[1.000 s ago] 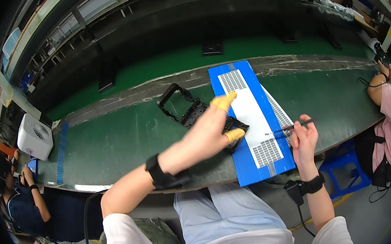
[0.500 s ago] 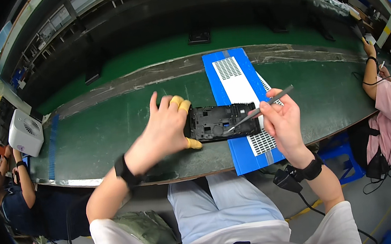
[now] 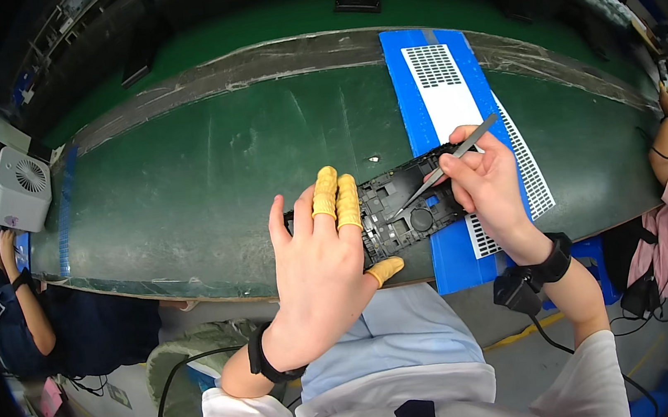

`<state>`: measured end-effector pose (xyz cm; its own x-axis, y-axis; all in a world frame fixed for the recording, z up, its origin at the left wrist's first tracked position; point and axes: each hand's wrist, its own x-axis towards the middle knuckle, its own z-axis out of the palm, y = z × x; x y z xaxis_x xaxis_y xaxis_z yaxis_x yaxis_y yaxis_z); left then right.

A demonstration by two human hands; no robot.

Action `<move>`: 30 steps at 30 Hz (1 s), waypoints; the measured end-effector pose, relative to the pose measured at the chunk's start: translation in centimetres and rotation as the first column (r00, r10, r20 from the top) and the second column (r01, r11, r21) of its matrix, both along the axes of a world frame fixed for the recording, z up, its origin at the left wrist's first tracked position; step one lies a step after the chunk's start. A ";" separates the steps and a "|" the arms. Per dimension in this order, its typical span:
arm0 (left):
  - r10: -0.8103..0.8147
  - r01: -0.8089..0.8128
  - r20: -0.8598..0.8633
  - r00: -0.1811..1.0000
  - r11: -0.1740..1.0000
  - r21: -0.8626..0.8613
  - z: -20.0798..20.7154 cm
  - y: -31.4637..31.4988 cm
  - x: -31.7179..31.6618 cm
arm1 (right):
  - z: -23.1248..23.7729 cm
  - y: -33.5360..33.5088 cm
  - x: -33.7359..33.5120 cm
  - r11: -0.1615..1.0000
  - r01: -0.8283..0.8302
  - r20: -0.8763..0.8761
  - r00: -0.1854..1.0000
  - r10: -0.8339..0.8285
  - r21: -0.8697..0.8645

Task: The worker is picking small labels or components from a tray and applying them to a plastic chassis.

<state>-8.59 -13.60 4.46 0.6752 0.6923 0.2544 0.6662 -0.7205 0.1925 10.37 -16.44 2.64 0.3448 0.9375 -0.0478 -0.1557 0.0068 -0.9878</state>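
Under the hands (image 3: 319,260), the black frame (image 3: 389,192) is partly hidden.

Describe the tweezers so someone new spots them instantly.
On the green bench, find the blue board lying across its right half. A black plastic housing overlaps that board's left edge, with the right hand at its right end. The tweezers slant down and left from that hand over the housing: a slim, straight grey tool, unlike the broad black plastic below.
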 end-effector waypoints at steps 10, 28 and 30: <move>0.023 -0.021 0.034 0.999 0.998 -0.062 0.1 0.4 0.1 | 0.1 0.0 -0.6 1.000 -0.009 0.053 0.999 0.009 -0.006; 0.045 -0.044 0.025 0.999 0.998 -0.043 -0.2 0.3 0.0 | -0.1 0.1 -0.6 0.999 -0.034 0.068 0.997 0.034 -0.002; 0.039 -0.037 0.050 0.998 0.998 -0.052 -0.1 0.4 0.0 | -0.1 0.1 -0.6 0.999 -0.041 0.071 0.997 0.042 -0.008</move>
<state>-8.56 -13.24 4.32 0.6352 0.7302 0.2516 0.6812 -0.6832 0.2629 9.80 -16.35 2.57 0.3081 0.9508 -0.0310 -0.0854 -0.0049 -0.9963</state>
